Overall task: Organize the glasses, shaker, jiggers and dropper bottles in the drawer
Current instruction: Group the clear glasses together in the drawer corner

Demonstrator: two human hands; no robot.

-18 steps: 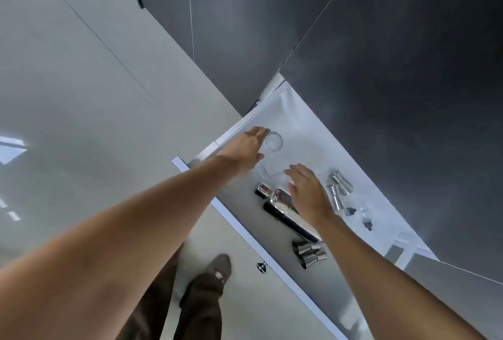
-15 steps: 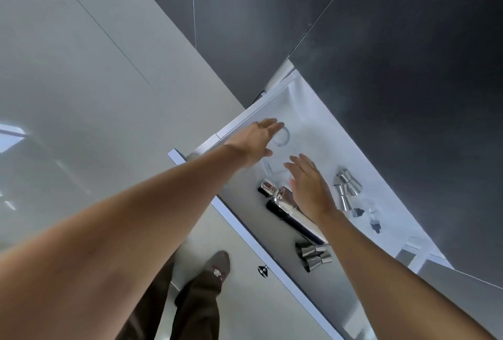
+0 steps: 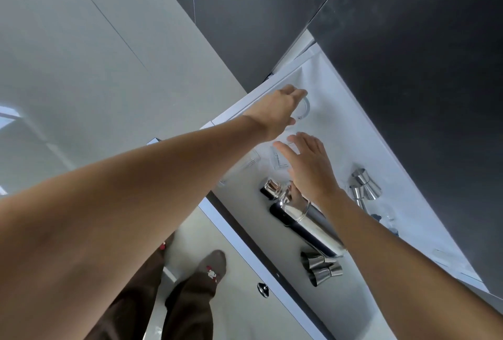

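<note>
From the head camera, the clear drinking glasses are the hardest thing to read: one round glass rim [image 3: 305, 110] shows just past the fingers of the left hand [image 3: 277, 111], which curl over it, though whether they truly grip it I cannot tell. Another clear glass [image 3: 280, 158] lies half hidden under the spread, flat fingers of the right hand [image 3: 310, 165], which holds nothing. A third glass nearer the drawer's front is only faint outlines.

The long polished steel cocktail shaker [image 3: 302, 212] lies on its side in the middle of the open white drawer [image 3: 340, 111], its far end covered by the right forearm. Two steel jiggers [image 3: 322, 269] lie just past the shaker's base; two more steel jiggers [image 3: 363, 187] sit beyond the shaker towards the drawer's back. The small dark-capped dropper bottles [image 3: 383, 218] next to them are mostly cut off by the arm.

Dark cabinet fronts rise behind the drawer, pale glossy panels stand to its left, and brown trousers with patterned socks show below it.

Since half a second ago both hands have reached further along the drawer, away from the shaker.
</note>
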